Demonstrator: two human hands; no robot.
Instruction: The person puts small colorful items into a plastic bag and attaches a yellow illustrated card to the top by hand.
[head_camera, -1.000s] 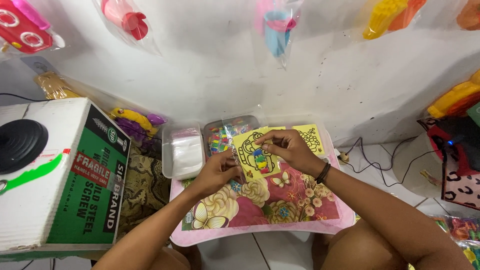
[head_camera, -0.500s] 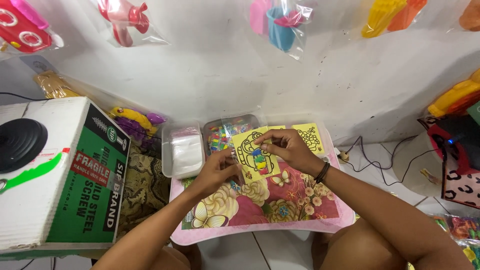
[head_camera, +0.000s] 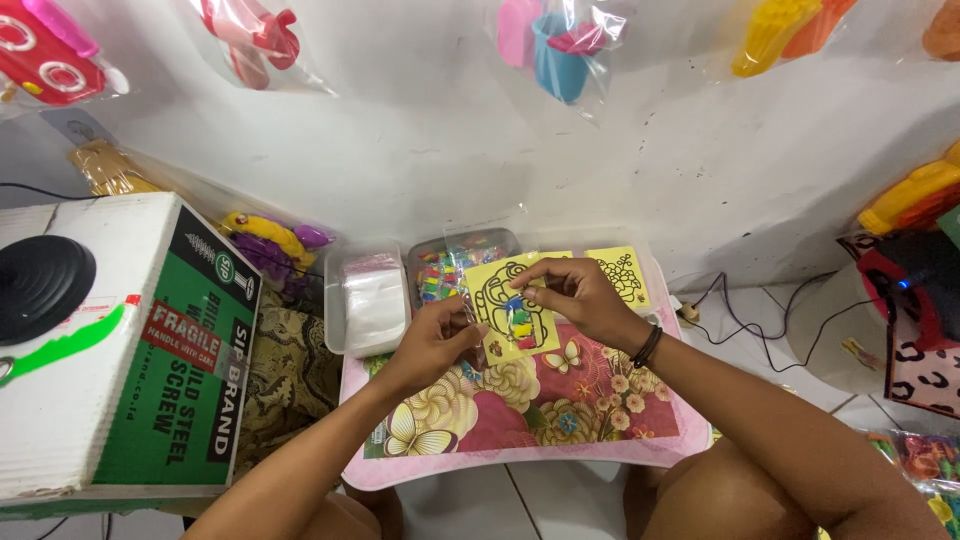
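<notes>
A: Two hands are working over the small floral lap table (head_camera: 600, 420). The left hand (head_camera: 432, 340) is pinching the near-left edge of a yellow picture card (head_camera: 505, 300) in a clear sleeve, and the right hand (head_camera: 572, 295) is pinching it at the top, fingertips closed on a small packet of coloured bits (head_camera: 518, 318) against the card's middle.

B: How many cards are showing?

A: Two. The held one is being lifted just above the table's far part, and a second yellow card (head_camera: 622, 275) is lying flat to its right, near the wall.

B: And the trays?

A: Two clear plastic trays at the far-left edge: one holding white sachets (head_camera: 372, 300), one holding coloured packets (head_camera: 445, 268). One green and white cardboard box (head_camera: 120, 350) is standing well to the left, with one black disc (head_camera: 40, 285) on top.

B: What is differing from a second ago?

A: The held card is sitting slightly higher and more tilted than before; the hands are keeping the same grips. The toys hanging in bags on the wall (head_camera: 560, 40) are swinging a little.
</notes>
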